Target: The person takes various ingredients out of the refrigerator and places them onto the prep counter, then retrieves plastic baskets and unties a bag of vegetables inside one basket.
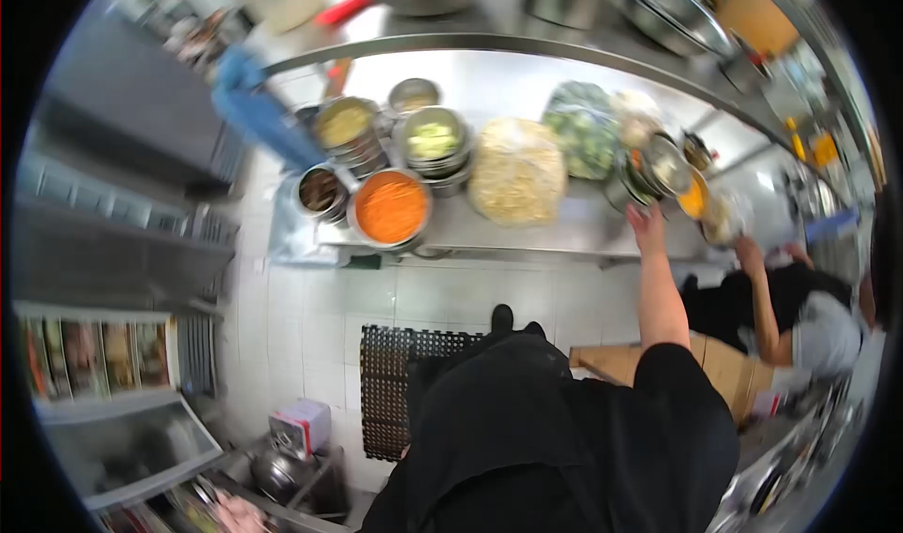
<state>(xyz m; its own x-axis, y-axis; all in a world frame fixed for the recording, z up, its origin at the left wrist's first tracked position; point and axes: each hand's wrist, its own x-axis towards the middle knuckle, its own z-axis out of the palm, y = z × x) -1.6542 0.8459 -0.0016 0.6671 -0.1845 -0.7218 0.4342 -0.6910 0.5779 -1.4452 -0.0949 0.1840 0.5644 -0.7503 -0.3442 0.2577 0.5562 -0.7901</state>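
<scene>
While the right hand [645, 231] is stretched out over the near edge of the metal surface [588, 221], its fingers lie at the near side of the stacked bowls [666, 168]; whether they grip a rim or only touch it, I cannot tell. The bowls sit just beyond the fingertips, round, so no long axis stands out, and the right hand is the nearer (the left hand cannot be made out). Their metal looks smooth and shiny. Rightward is an orange-filled bowl [694, 197]; leftward come a crinkled plastic bag of greens [579, 128], a plump bag of pale shreds [518, 174] and, farther off, a round pot of fine orange strips [390, 208].
</scene>
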